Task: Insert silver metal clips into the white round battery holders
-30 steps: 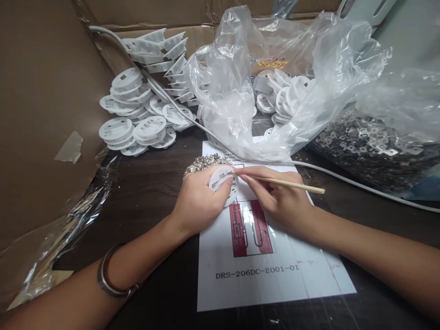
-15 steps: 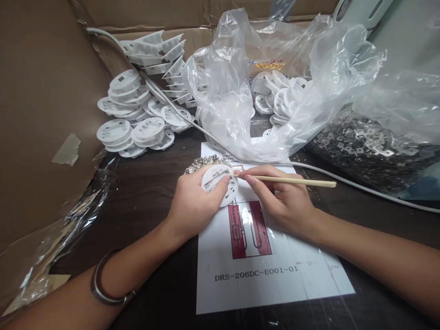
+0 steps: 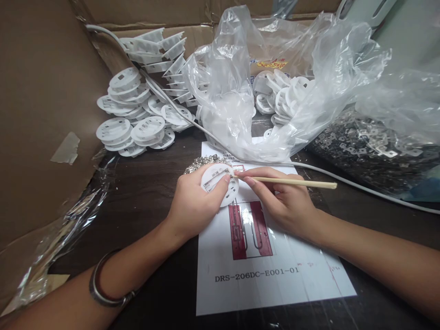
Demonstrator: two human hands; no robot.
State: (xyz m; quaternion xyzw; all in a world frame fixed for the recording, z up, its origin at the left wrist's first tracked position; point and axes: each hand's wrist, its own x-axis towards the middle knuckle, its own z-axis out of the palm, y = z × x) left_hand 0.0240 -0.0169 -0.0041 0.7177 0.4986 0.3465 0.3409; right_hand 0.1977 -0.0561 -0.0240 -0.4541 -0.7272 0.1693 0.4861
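The clear plastic bag [image 3: 275,82] veils part of the white discs [image 3: 285,94] far behind. The left hand [image 3: 195,201] hides the held disc's [image 3: 220,183] near side. The sheet's [image 3: 268,279] small far print is unreadable.

A round white plastic disc [image 3: 220,183] with moulded slots on its face sits tilted near the middle of the worktop, over the far end of a printed sheet. A thin, pale wooden stick [image 3: 292,182] lies nearly level, its tip touching the disc's right rim.
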